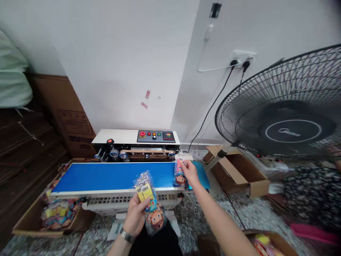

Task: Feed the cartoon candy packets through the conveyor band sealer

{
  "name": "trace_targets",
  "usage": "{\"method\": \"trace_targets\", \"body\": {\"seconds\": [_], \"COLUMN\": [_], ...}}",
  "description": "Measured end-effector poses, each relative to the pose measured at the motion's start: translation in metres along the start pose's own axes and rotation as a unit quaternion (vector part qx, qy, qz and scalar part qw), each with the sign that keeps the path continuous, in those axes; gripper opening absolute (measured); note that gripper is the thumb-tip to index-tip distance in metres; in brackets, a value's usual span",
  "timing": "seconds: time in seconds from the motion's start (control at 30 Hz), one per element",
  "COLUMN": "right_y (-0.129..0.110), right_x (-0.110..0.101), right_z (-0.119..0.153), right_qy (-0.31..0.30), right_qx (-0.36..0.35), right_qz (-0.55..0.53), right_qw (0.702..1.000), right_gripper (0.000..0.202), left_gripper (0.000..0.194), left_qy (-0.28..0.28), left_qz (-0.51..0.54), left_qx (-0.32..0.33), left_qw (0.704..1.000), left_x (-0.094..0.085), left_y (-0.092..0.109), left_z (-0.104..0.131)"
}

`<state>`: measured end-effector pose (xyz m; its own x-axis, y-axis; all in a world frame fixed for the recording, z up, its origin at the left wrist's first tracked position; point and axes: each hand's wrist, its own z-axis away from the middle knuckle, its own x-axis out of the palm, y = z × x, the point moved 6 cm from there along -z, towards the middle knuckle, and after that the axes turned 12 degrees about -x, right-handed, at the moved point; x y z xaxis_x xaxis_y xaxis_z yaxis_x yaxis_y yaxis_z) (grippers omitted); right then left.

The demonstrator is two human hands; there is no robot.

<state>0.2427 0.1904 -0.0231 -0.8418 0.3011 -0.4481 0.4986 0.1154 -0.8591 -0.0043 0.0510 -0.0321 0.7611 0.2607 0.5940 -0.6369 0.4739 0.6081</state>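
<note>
My left hand (135, 214), with a metal watch on its wrist, is closed on several clear packets (152, 206) with yellow labels and a cartoon face, held in front of the belt's near edge. My right hand (189, 170) pinches the top of a single packet (180, 176) with a pink label at the right end of the blue belt (112, 176). Behind the belt stands the sealing machine (119, 137), with a red button, small coloured buttons and a lit display.
A cardboard box (34, 222) of packets sits at lower left, another (282, 241) at lower right. An open carton (239, 170) and a large black fan (279, 117) stand on the right. Cables hang from a wall socket (243, 58).
</note>
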Motion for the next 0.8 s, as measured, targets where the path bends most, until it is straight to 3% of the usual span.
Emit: {"method": "trace_targets", "body": {"seconds": [0.13,0.3,0.4,0.5,0.57,0.67,0.8], "right_y": [0.020,-0.006,-0.042,-0.078,-0.092,-0.092,-0.047], "right_x": [-0.002,0.022,0.039,0.059,0.062,0.050,0.018], "right_z": [-0.028,-0.027,0.000,0.045,0.068,0.071,0.038], "right_qy": [-0.011,-0.038,-0.097,-0.244,-0.275,-0.190,-0.040], "right_qx": [0.013,-0.017,-0.087,-0.118,-0.126,-0.133,-0.084], "right_qz": [0.059,0.073,-0.007,-0.149,-0.175,-0.151,-0.085], "right_qw": [0.998,0.996,0.992,0.951,0.937,0.961,0.992], "right_gripper": [0.026,0.031,0.029,0.027,0.025,0.024,0.029], "left_gripper": [0.033,0.039,0.045,0.046,0.045,0.043,0.037], "left_qy": [0.000,-0.015,-0.029,-0.043,-0.051,-0.053,-0.021], "left_qz": [-0.007,-0.008,-0.008,-0.008,-0.003,0.006,0.000], "left_qx": [-0.006,0.012,0.028,0.033,0.034,0.030,0.020], "left_qw": [1.000,1.000,0.999,0.998,0.998,0.998,1.000], "left_x": [-0.002,0.004,0.009,0.016,0.022,0.025,0.014], "left_y": [-0.002,0.002,0.006,0.009,0.009,0.007,0.002], "left_z": [0.001,0.001,0.002,0.002,0.001,-0.001,-0.004]}}
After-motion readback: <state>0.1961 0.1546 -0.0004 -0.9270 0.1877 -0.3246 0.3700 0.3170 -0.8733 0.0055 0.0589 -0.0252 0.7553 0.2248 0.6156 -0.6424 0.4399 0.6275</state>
